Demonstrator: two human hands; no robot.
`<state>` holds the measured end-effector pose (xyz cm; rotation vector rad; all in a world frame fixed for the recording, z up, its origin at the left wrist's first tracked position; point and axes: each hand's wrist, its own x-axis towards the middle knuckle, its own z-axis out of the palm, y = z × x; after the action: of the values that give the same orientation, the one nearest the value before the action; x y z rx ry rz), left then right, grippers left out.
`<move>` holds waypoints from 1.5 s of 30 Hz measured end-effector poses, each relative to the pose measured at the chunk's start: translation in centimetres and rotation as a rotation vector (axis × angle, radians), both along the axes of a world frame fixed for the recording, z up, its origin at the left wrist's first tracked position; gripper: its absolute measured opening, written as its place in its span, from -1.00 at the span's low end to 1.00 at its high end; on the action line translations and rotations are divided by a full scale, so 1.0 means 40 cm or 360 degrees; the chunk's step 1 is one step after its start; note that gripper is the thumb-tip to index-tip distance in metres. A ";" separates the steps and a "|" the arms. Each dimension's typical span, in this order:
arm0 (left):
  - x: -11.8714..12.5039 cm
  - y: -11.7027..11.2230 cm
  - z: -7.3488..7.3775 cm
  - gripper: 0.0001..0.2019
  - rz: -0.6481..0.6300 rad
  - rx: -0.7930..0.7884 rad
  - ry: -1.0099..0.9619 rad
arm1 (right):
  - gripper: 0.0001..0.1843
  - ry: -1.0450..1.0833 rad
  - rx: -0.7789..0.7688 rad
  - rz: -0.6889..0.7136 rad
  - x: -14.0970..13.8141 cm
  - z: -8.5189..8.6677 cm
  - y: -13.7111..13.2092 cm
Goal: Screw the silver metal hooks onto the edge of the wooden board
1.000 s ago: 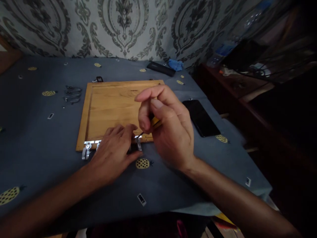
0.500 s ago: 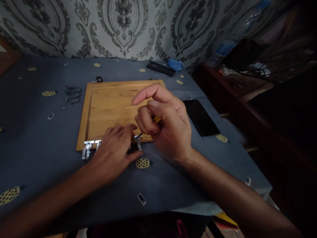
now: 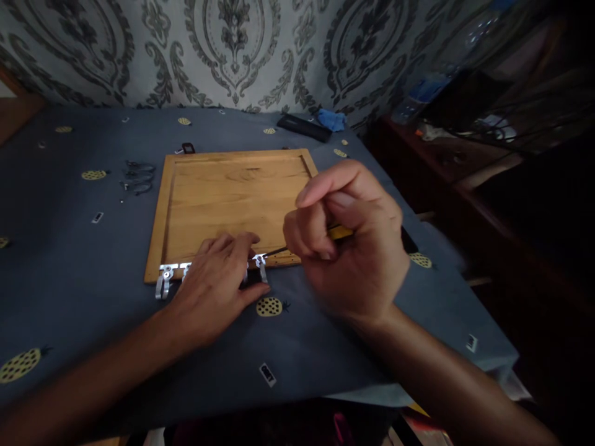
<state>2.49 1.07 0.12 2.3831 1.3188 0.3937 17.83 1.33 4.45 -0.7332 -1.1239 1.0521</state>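
Note:
My right hand is closed around the yellow handle of a screwdriver, its thin shaft slanting down to the left. The tip is at the right end of a silver metal hook rail, by a hook there. This rail lies along the near edge of a framed wooden board, its hooks hanging over the edge. Across the rail's middle rests my left hand, fingers on the board side and thumb on the near side, gripping the rail and hiding part of it.
Several dark hooks lie left of the board. A black hanger loop shows at its far edge. Beyond are a black case and a blue cloth. A phone is mostly hidden behind my right hand.
My right hand has moved right with the screwdriver, showing more of the shaft. The tip stays near the rail's right end. My left hand keeps its place on the rail.

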 end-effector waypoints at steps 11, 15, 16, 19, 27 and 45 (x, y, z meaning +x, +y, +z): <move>0.001 -0.001 0.001 -0.59 -0.0005 0.0017 0.0009 | -0.78 0.0128 0.0027 0.0133 -0.008 -0.023 0.003; -0.001 -0.002 0.002 -0.56 -0.0014 0.0030 0.0003 | -0.77 0.0160 0.0047 0.0147 -0.009 -0.028 0.004; -0.001 -0.002 0.003 -0.56 -0.0016 0.0031 0.0002 | -0.76 0.0166 0.0051 0.0153 -0.009 -0.029 0.004; -0.001 -0.002 0.004 -0.59 -0.0014 0.0013 0.0008 | -0.75 0.0163 0.0060 0.0180 -0.009 -0.032 0.004; -0.001 0.000 0.001 -0.55 -0.0031 0.0026 -0.0029 | -0.85 0.0037 0.0112 0.0079 0.003 -0.010 0.007; 0.002 0.000 0.009 -0.60 -0.0019 0.0016 0.0029 | -0.73 0.0125 0.0078 0.0256 -0.011 -0.028 0.021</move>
<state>2.56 1.07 0.46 2.4069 1.3132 0.3770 17.37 2.18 3.33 -0.5649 -1.1511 1.1743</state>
